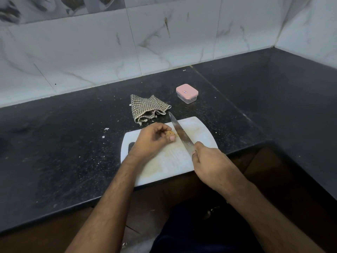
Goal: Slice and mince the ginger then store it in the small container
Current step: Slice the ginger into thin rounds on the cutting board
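— Where the counter (54, 161) edge runs closest to the body, what sits on it?

— A white cutting board (182, 165), its near edge hanging slightly over the dark counter's rim. Both bare forearms reach in over it from below.

— What is the right hand doing?

— The right hand (209, 161) is curled tight round the handle of a knife (179, 133); the handle itself is hidden inside the fist. The blade slants away up and to the left across the board, its tip reaching past the board's far edge.

— And the left hand?

— The left hand (151, 141) lies on the board with its fingers bent, pinching a small brownish piece of ginger (170, 133) between thumb and fingertips. The ginger sits on the board just left of the blade; whether steel touches it I cannot tell. A dark handle slot in the board shows beside the left wrist.

— Farther back?

— A crumpled checked cloth (147, 108) lies on the counter just beyond the board's far left corner, close to the knife tip. Beyond it and to the right stands the small container (187, 94), clear-walled with a pink lid shut on top, well apart from the board. White specks dot the counter to the left of the board. Marbled white wall tiles (91, 52) rise behind.
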`<state>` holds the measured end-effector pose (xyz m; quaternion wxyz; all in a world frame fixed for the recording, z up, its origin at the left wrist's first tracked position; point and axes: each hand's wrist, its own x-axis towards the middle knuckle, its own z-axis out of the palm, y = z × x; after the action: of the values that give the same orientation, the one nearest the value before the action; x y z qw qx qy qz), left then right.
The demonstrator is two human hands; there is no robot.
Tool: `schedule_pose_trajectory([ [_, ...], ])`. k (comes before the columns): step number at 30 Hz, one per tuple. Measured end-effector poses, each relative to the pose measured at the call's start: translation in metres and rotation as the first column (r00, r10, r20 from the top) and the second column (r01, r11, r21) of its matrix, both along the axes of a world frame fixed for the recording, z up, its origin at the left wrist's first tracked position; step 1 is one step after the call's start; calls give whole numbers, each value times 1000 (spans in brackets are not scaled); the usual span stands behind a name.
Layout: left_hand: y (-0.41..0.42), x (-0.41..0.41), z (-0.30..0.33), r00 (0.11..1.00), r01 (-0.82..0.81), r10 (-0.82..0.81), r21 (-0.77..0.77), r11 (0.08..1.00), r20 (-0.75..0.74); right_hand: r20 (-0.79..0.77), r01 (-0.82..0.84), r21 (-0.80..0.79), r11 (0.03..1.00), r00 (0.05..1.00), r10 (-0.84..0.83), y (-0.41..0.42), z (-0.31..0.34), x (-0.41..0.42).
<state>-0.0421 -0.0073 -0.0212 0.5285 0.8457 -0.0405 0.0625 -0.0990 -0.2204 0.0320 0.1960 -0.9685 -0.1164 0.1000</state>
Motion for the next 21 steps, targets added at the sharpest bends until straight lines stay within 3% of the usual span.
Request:
schedule_pose_trajectory([
  [4,-3,-19,1,995,-73,70,31,997,67,20,-17,18,1000,1000,17,-5,3,-6],
  [9,-6,-33,-3,988,-151,151,11,988,26,11,-46,-2,999,999,46,-3,2,-11],
  [21,-10,-39,2,982,-153,128,179,972,141,9,-50,-1,999,999,50,8,2,-24],
])
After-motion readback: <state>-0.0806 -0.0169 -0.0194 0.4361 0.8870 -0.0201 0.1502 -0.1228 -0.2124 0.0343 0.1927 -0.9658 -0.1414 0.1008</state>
